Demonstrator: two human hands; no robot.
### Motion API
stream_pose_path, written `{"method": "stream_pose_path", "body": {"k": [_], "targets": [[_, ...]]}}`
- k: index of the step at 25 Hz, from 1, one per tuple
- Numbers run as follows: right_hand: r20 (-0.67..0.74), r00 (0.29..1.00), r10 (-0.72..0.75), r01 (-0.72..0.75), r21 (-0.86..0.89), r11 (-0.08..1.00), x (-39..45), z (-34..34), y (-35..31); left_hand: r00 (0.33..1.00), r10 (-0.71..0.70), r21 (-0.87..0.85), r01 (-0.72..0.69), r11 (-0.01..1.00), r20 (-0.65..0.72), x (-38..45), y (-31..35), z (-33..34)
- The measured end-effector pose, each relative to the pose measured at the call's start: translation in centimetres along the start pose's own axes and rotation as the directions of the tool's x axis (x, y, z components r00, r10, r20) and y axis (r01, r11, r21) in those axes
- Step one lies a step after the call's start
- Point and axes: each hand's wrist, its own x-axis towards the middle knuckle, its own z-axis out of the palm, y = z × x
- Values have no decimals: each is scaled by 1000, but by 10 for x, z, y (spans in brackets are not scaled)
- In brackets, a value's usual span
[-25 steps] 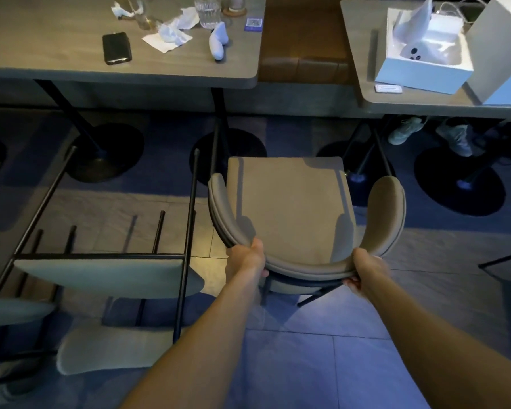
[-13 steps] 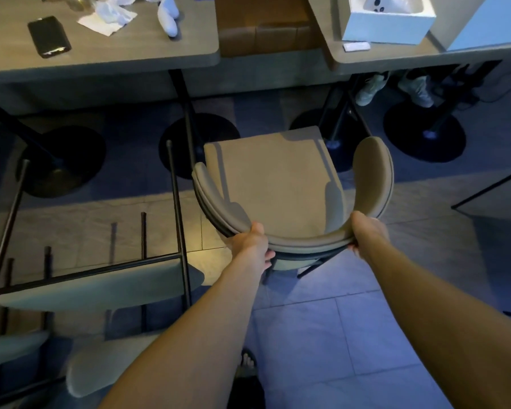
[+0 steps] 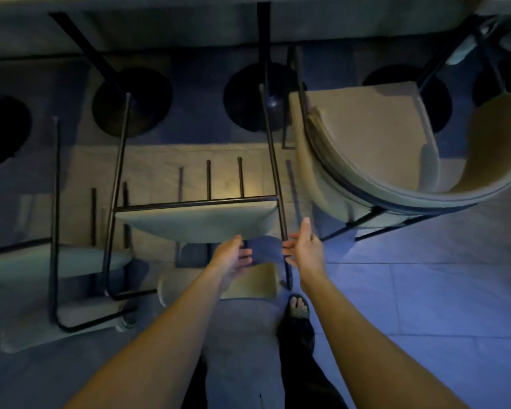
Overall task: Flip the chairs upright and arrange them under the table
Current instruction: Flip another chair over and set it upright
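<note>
An upright beige chair (image 3: 375, 137) with a curved backrest stands at the right, its seat toward the table edge (image 3: 160, 28) at the top. In the middle an overturned chair (image 3: 201, 222) lies with its black legs pointing away from me and its backrest on the floor. Another overturned chair (image 3: 56, 264) lies at the left. My left hand (image 3: 232, 256) hovers open just under the middle chair's seat edge. My right hand (image 3: 303, 245) is open beside that chair's right black leg, fingers spread, close to it but not gripping.
Round black table bases (image 3: 132, 101) and slanted black posts stand under the table. My sandalled foot (image 3: 298, 307) is on the tiled floor below the hands. A person's shoes (image 3: 466, 48) show at the top right under the neighbouring table.
Both hands let go of the upright chair's backrest and moved left to the overturned middle chair. The view swung left and down; the tabletop slid out of sight.
</note>
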Motion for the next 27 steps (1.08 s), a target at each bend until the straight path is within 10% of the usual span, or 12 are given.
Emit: {"method": "stream_pose_path", "body": {"k": [10, 27], "targets": [[48, 946, 320, -313, -106, 944, 67, 142, 206, 961, -276, -185, 267, 946, -24, 166, -151, -188], [7, 765, 643, -618, 287, 732, 257, 185, 446, 880, -475, -533, 388, 752, -29, 422, -316, -181]]}}
